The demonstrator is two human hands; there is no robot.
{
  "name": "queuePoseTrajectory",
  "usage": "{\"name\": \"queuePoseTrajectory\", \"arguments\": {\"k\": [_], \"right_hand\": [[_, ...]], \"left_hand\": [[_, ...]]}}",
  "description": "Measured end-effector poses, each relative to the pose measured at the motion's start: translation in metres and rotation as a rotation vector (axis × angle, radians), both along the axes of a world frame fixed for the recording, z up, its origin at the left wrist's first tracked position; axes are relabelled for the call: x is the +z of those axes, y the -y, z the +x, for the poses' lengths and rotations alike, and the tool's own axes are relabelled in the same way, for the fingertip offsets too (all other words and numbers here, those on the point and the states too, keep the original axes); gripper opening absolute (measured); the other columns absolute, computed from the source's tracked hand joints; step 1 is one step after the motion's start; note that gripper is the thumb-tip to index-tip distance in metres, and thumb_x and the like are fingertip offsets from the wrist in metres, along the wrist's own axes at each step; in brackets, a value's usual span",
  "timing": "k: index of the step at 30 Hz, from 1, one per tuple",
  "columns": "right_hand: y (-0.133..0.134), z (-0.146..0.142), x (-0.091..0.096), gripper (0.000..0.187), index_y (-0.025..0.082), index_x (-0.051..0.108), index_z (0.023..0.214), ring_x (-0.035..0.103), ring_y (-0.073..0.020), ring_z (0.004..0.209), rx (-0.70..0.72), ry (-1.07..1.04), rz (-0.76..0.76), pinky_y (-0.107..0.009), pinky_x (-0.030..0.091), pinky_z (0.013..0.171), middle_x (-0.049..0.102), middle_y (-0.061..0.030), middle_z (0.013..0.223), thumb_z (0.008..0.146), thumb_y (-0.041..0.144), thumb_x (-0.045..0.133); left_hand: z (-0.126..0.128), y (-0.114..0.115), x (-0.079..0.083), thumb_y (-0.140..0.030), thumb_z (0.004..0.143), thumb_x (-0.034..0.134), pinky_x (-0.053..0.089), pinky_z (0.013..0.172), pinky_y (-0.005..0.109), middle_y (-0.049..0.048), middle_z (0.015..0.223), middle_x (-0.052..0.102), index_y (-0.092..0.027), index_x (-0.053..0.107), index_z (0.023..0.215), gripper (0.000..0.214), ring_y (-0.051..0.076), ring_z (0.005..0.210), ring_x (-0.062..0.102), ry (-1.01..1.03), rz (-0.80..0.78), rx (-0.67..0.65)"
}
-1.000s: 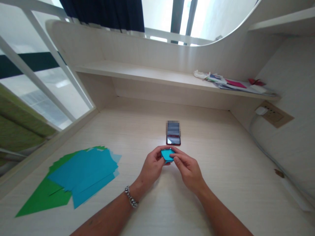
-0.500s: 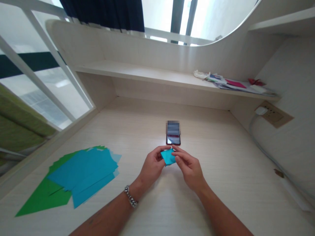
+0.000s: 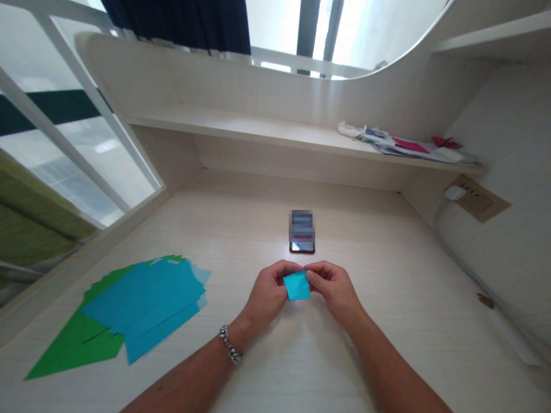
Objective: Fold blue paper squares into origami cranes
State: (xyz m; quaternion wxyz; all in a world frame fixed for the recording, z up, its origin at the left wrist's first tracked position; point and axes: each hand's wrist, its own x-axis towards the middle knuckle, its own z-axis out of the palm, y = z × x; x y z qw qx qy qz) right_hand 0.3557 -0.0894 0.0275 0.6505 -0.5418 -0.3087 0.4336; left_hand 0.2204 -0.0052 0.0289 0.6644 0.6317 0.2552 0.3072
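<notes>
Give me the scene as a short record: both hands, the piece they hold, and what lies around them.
Left hand: grips the left side of the small blue paper
Right hand: grips its upper right corner
Held piece: roughly four-sided; exact folds too small to tell
Beyond hands: phone lying on the desk
Left side: blue sheets overlapping green sheets
Shelf: pink sheet among other papers
Right wall: white plug in a socket plate
</notes>
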Motion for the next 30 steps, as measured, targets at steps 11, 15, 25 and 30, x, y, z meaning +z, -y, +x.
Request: {"name": "queuePoseTrajectory", "arguments": {"k": [11, 15, 25, 30], "right_hand": [[-0.0002, -0.0013, -0.0019, 0.022, 0.017, 0.068, 0.080, 0.057, -0.0112, 0.063, 0.053, -0.171, -0.046, -0.023, 0.049, 0.059, 0.065, -0.0010, 0.071, 0.067, 0.033, 0.077], [-0.0007, -0.0021, -0.0016, 0.023, 0.017, 0.068, 0.079, 0.057, -0.0106, 0.062, 0.057, -0.187, -0.055, -0.023, 0.048, 0.059, 0.064, -0.0004, 0.070, 0.067, 0.034, 0.077], [-0.0016, -0.0034, 0.0005, 0.022, 0.016, 0.065, 0.077, 0.054, -0.0093, 0.060, 0.058, -0.201, -0.085, -0.021, 0.045, 0.055, 0.060, 0.0011, 0.068, 0.069, 0.034, 0.075], [-0.0011, -0.0047, 0.0039, 0.022, 0.015, 0.064, 0.074, 0.053, -0.0097, 0.059, 0.073, -0.227, -0.117, -0.020, 0.043, 0.053, 0.058, 0.0009, 0.066, 0.068, 0.033, 0.075]], "left_hand": [[-0.0033, 0.0020, 0.0090, -0.012, 0.075, 0.061, 0.050, 0.067, 0.026, 0.0039, 0.082, 0.072, -0.016, 0.070, 0.091, 0.019, 0.017, 0.075, 0.064, -0.089, 0.232, 0.078], [-0.0023, 0.0021, 0.0076, -0.010, 0.075, 0.058, 0.048, 0.068, 0.025, 0.0024, 0.081, 0.070, -0.016, 0.069, 0.090, 0.020, 0.016, 0.075, 0.062, -0.100, 0.258, 0.092], [-0.0013, 0.0045, 0.0029, -0.017, 0.081, 0.054, 0.046, 0.062, 0.023, 0.0031, 0.082, 0.067, -0.015, 0.066, 0.098, 0.020, 0.014, 0.069, 0.057, -0.091, 0.222, 0.049], [-0.0014, 0.0047, 0.0023, -0.016, 0.080, 0.055, 0.046, 0.068, 0.024, 0.0029, 0.084, 0.067, -0.016, 0.066, 0.099, 0.021, 0.015, 0.075, 0.059, -0.084, 0.251, 0.049]]}}
